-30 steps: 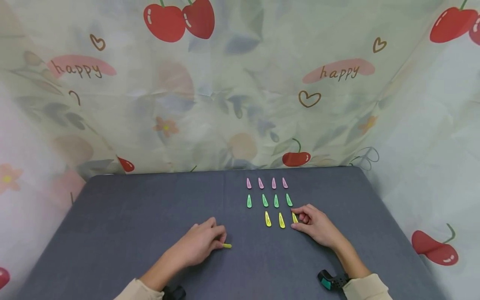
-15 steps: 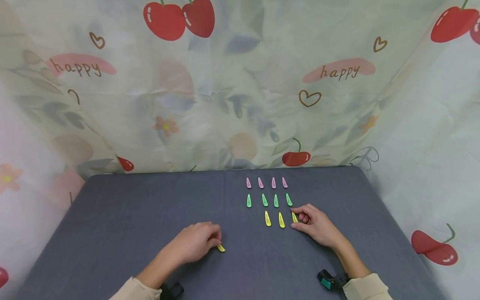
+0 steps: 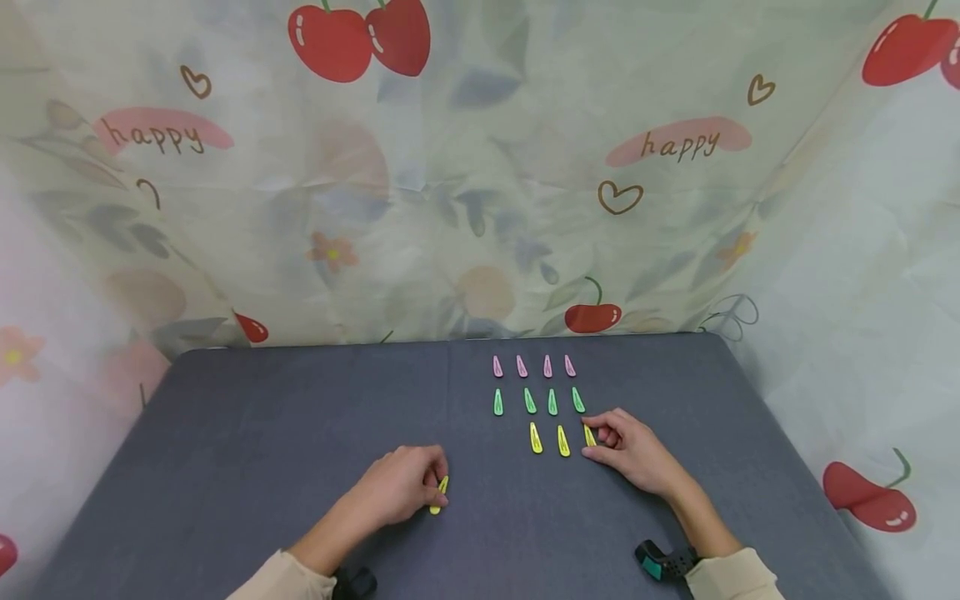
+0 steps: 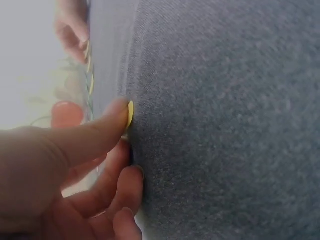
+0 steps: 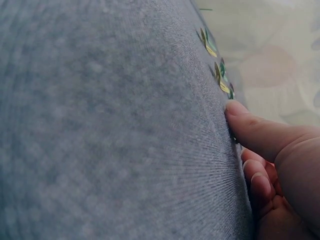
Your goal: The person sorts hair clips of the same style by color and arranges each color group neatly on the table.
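In the head view my left hand pinches a yellow snap hair clip, held on a slant low over the table. The left wrist view shows the thumb pressed on this clip, seen nearly edge-on. My right hand has thumb and index finger at the two ends of another yellow hair clip, the rightmost of its row. To its left lie two more yellow clips, one and another. The thumb hides the right hand's clip in the right wrist view.
Behind the yellow row lies a row of several green hair clips, then a row of several pink ones near the far edge. All rest on a dark grey cloth-covered table. A printed curtain hangs behind it.
My left hand has drawn back slightly to the left and turned its yellow hair clip from pointing sideways to a steep slant. The right hand has stayed in place.
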The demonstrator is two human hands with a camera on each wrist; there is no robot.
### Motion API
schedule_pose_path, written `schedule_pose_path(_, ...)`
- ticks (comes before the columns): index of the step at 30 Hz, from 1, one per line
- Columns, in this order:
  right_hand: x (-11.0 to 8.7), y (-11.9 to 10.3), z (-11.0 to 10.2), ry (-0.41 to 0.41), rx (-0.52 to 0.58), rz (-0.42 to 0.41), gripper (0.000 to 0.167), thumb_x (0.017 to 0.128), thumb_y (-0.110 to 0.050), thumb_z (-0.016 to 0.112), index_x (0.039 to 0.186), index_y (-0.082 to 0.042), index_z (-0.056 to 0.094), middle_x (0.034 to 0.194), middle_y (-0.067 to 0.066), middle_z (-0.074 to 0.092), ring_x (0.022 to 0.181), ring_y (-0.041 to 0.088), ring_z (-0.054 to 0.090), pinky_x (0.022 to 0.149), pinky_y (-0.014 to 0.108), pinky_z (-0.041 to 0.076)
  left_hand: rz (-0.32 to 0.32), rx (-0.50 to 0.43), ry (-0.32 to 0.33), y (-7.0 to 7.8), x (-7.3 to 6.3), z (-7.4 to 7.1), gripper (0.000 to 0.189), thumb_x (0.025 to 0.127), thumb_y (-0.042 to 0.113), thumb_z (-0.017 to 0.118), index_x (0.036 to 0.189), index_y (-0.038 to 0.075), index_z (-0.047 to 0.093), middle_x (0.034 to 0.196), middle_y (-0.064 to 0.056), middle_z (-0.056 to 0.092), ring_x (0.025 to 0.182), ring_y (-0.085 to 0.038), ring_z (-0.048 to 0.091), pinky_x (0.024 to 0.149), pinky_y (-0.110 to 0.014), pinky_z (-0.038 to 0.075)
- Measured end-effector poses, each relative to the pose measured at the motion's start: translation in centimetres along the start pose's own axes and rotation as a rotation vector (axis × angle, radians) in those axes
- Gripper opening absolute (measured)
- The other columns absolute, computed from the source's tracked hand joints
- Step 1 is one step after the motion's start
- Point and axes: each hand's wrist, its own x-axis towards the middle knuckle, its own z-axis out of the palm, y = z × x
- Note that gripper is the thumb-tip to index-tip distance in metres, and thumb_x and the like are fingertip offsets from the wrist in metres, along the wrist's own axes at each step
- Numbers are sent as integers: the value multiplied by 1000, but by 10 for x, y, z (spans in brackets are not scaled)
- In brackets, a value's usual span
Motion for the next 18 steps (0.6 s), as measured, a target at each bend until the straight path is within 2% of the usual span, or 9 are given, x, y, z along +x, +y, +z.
schedule_pose_path(3,0,0,0,3,-2,1,42,87,-26,82,125,-11,71,90,-1,54,77,4,47,68,21,42,20,44,11,1,-1,0,26,87,26,81,78,22,57,66,8,53,56,-10,47,53,-29,35)
schedule_pose_path(6,0,1,1,6,-8,-3,43,87,-26,82,125,-11,71,90,-1,54,77,4,47,68,21,42,26,69,48,3,1,-1,27,90,28,78,76,23,55,64,9,53,54,-10,46,51,-29,33)
schedule_pose_path(8,0,0,1,7,-8,-5,43,87,-26,82,125,-10,71,90,-1,54,76,4,48,68,21,42,37,40,74,4,4,-3,26,89,29,79,76,25,57,64,10,55,54,-9,47,52,-29,34)
schedule_pose_path(14,0,0,-1,-2,2,1,43,87,-25,82,125,-10,70,90,-1,54,76,5,47,68,21,42,100,-145,138,7,18,-7,21,87,23,81,73,24,66,69,11,67,57,-7,50,55,-25,37)
schedule_pose_path(18,0,0,-1,-7,-3,-3,43,87,-25,82,126,-10,70,90,-1,54,77,4,47,68,21,42,100,-166,175,13,27,-7,14,91,24,77,79,23,70,74,8,70,63,-8,52,61,-26,40)
